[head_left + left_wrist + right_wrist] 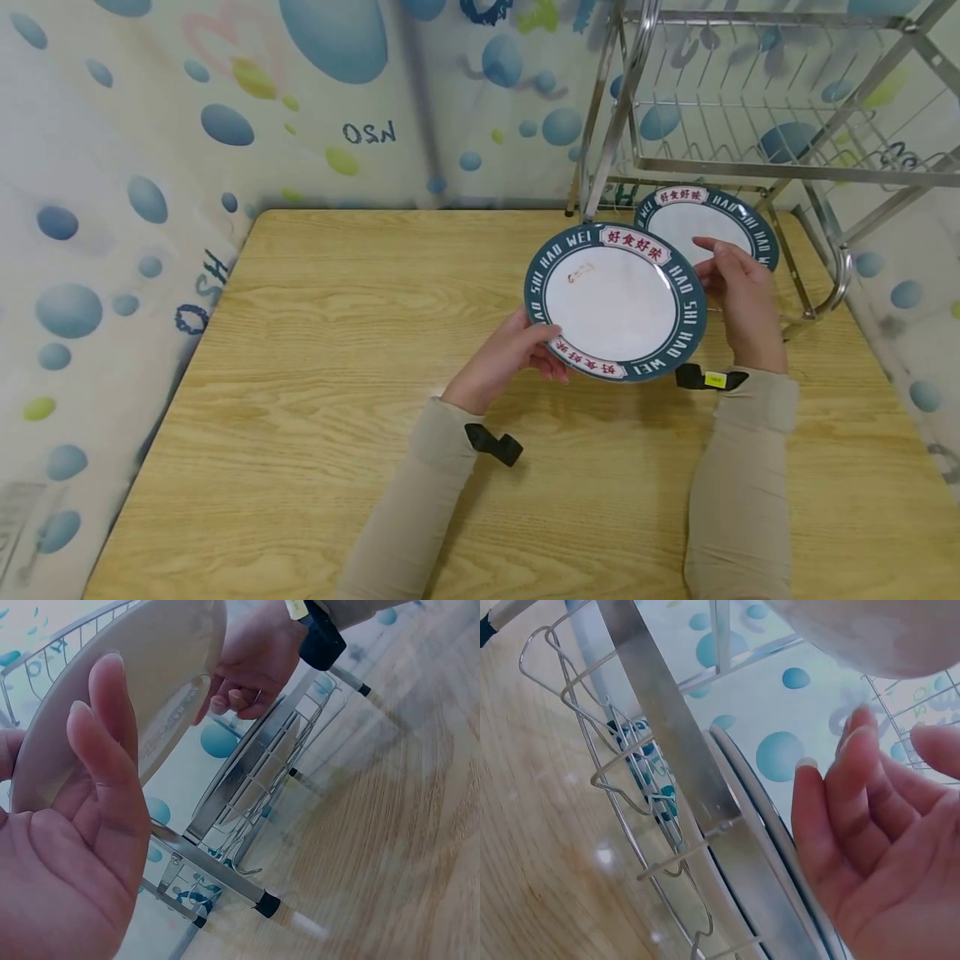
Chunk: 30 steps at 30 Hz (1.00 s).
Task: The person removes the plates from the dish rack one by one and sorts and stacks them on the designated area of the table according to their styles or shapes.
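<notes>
My left hand [506, 354] grips a round plate [611, 312], thumb on its lower left rim and fingers underneath. The plate has a white middle with a small brownish smear and a dark green rim with lettering. It is tilted up above the table, its pale underside [161, 671] showing in the left wrist view. My right hand [742, 300] is just past the plate's right edge, loosely bent fingers [859, 761] holding nothing. Behind it, a matching plate [693, 229] leans in the lower level of a metal dish rack [795, 173].
In the right wrist view, plates [739, 787] stand close together behind the rack's flat metal bar [667, 697]. The rack's wire upper shelf [742, 104] overhangs the back right of the wooden table [315, 350]. A wall covering with blue dots [228, 125] runs behind.
</notes>
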Each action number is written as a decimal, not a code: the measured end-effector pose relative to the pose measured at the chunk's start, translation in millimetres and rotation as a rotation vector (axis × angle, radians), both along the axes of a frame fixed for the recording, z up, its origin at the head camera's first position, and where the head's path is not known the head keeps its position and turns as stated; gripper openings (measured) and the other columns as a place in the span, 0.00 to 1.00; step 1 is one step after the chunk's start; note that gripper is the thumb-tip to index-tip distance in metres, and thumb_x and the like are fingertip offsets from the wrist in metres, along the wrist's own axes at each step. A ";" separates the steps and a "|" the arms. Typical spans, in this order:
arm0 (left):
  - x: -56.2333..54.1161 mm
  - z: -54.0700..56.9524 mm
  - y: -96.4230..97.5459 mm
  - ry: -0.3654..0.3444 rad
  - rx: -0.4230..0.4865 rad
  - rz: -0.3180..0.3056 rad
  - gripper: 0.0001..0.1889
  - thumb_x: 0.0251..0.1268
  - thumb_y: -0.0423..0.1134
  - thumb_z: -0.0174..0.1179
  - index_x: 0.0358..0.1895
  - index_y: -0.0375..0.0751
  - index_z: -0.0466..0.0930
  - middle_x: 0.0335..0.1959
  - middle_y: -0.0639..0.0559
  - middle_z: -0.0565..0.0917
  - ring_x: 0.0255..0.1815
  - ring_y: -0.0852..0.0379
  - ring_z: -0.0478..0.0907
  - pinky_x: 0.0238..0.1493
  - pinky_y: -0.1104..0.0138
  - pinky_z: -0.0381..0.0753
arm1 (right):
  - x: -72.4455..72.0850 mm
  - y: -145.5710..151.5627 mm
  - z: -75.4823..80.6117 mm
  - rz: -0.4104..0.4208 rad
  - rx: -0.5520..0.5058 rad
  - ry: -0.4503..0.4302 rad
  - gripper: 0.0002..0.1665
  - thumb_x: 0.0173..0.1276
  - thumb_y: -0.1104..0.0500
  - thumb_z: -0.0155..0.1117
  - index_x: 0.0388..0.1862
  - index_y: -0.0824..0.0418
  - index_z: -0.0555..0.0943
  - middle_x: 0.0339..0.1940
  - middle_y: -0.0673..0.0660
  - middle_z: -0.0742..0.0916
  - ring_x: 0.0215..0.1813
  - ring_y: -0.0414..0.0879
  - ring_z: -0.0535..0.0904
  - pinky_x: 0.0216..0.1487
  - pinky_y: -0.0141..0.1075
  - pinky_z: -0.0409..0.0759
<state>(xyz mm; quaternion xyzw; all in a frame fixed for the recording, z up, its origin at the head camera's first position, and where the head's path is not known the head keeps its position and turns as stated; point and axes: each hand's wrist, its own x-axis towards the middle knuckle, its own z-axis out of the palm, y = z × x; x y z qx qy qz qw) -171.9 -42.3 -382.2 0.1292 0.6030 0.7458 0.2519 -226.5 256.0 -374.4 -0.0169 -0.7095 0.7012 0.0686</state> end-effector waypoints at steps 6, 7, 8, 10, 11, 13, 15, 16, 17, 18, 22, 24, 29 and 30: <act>5.4 15.7 -3.8 -0.004 -0.035 -0.019 0.17 0.69 0.39 0.42 0.59 0.45 0.63 0.34 0.41 0.82 0.32 0.40 0.80 0.31 0.60 0.76 | 0.1 7.7 -2.2 -0.088 -0.116 -0.018 0.26 0.61 0.47 0.57 0.53 0.61 0.75 0.33 0.57 0.77 0.30 0.46 0.71 0.31 0.26 0.75; 5.8 17.2 -4.6 -0.002 -0.036 -0.022 0.17 0.69 0.39 0.41 0.59 0.45 0.62 0.34 0.41 0.82 0.34 0.39 0.79 0.32 0.58 0.76 | 0.0 9.3 -2.3 -0.108 -0.127 -0.029 0.26 0.61 0.47 0.57 0.53 0.61 0.75 0.33 0.57 0.77 0.29 0.46 0.71 0.29 0.26 0.74; 5.9 18.1 -5.2 0.002 -0.036 -0.027 0.18 0.69 0.39 0.41 0.60 0.45 0.62 0.35 0.41 0.82 0.35 0.38 0.79 0.33 0.56 0.76 | -0.1 10.9 -2.5 -0.126 -0.134 -0.043 0.25 0.61 0.48 0.58 0.53 0.60 0.75 0.33 0.56 0.77 0.27 0.45 0.70 0.27 0.25 0.73; 6.0 18.8 -6.5 0.005 -0.025 -0.033 0.19 0.69 0.38 0.41 0.62 0.45 0.59 0.38 0.42 0.81 0.37 0.38 0.78 0.35 0.55 0.76 | -0.3 13.6 -2.7 -0.164 -0.129 -0.071 0.23 0.61 0.49 0.58 0.53 0.58 0.76 0.33 0.55 0.76 0.26 0.44 0.68 0.23 0.25 0.70; 6.1 18.9 -7.1 0.005 -0.018 -0.035 0.20 0.69 0.38 0.41 0.63 0.45 0.58 0.39 0.42 0.81 0.38 0.39 0.77 0.36 0.55 0.76 | -0.2 14.7 -2.7 -0.184 -0.122 -0.086 0.22 0.62 0.50 0.58 0.53 0.57 0.76 0.32 0.55 0.76 0.25 0.44 0.67 0.21 0.26 0.68; 6.1 18.6 -8.4 0.006 -0.008 -0.036 0.21 0.69 0.37 0.41 0.64 0.45 0.56 0.41 0.42 0.79 0.37 0.43 0.77 0.37 0.56 0.76 | 0.2 16.6 -3.0 -0.222 -0.113 -0.108 0.21 0.62 0.51 0.57 0.53 0.56 0.76 0.32 0.54 0.76 0.24 0.43 0.67 0.20 0.26 0.66; 6.1 18.3 -9.7 0.002 -0.007 -0.027 0.21 0.68 0.37 0.42 0.64 0.45 0.57 0.41 0.42 0.78 0.36 0.47 0.77 0.37 0.59 0.77 | 0.1 18.2 -3.4 -0.254 -0.090 -0.122 0.20 0.63 0.51 0.57 0.54 0.54 0.76 0.32 0.53 0.75 0.25 0.42 0.67 0.19 0.26 0.64; 5.9 18.4 -10.5 0.002 -0.010 -0.024 0.21 0.68 0.37 0.42 0.63 0.45 0.57 0.41 0.42 0.79 0.35 0.48 0.78 0.37 0.60 0.77 | -0.2 18.7 -3.8 -0.265 -0.082 -0.126 0.20 0.63 0.52 0.57 0.54 0.54 0.75 0.32 0.53 0.75 0.25 0.42 0.67 0.19 0.26 0.64; 5.6 18.6 -11.3 0.005 -0.012 -0.022 0.20 0.68 0.37 0.42 0.63 0.45 0.58 0.41 0.42 0.79 0.35 0.48 0.78 0.36 0.60 0.77 | -0.6 19.3 -4.2 -0.277 -0.075 -0.127 0.20 0.63 0.52 0.57 0.54 0.54 0.75 0.31 0.53 0.76 0.25 0.42 0.67 0.19 0.26 0.63; 5.3 18.5 -12.0 0.008 -0.013 -0.023 0.20 0.68 0.37 0.42 0.62 0.45 0.59 0.40 0.42 0.80 0.35 0.48 0.79 0.36 0.60 0.77 | -1.3 19.7 -4.5 -0.284 -0.072 -0.127 0.20 0.63 0.52 0.57 0.54 0.54 0.75 0.31 0.53 0.75 0.25 0.41 0.67 0.18 0.26 0.62; 4.5 19.8 -14.6 0.012 -0.014 -0.044 0.18 0.69 0.38 0.42 0.61 0.44 0.61 0.39 0.42 0.81 0.36 0.46 0.80 0.35 0.61 0.77 | -4.1 21.0 -5.9 -0.313 -0.054 -0.129 0.20 0.64 0.54 0.56 0.55 0.56 0.74 0.29 0.53 0.76 0.24 0.40 0.67 0.16 0.25 0.60; 4.2 19.8 -15.4 0.009 -0.008 -0.054 0.19 0.69 0.38 0.41 0.62 0.44 0.61 0.39 0.42 0.81 0.37 0.46 0.80 0.36 0.60 0.77 | -5.4 22.1 -6.9 -0.341 -0.006 -0.140 0.19 0.65 0.55 0.55 0.55 0.56 0.74 0.28 0.52 0.76 0.24 0.40 0.68 0.17 0.25 0.60; 4.5 19.1 -17.9 0.012 0.009 -0.057 0.19 0.70 0.40 0.40 0.62 0.43 0.58 0.37 0.43 0.81 0.33 0.46 0.80 0.39 0.57 0.77 | -6.6 28.3 -8.8 -0.424 0.225 -0.187 0.20 0.67 0.54 0.50 0.55 0.58 0.74 0.24 0.47 0.78 0.27 0.38 0.71 0.24 0.26 0.63; 4.7 19.0 -18.7 0.015 0.012 -0.054 0.19 0.70 0.40 0.40 0.62 0.42 0.57 0.37 0.43 0.81 0.31 0.47 0.80 0.40 0.56 0.77 | -6.4 29.6 -9.3 -0.435 0.287 -0.197 0.20 0.68 0.53 0.49 0.55 0.58 0.74 0.24 0.46 0.78 0.26 0.38 0.71 0.24 0.27 0.63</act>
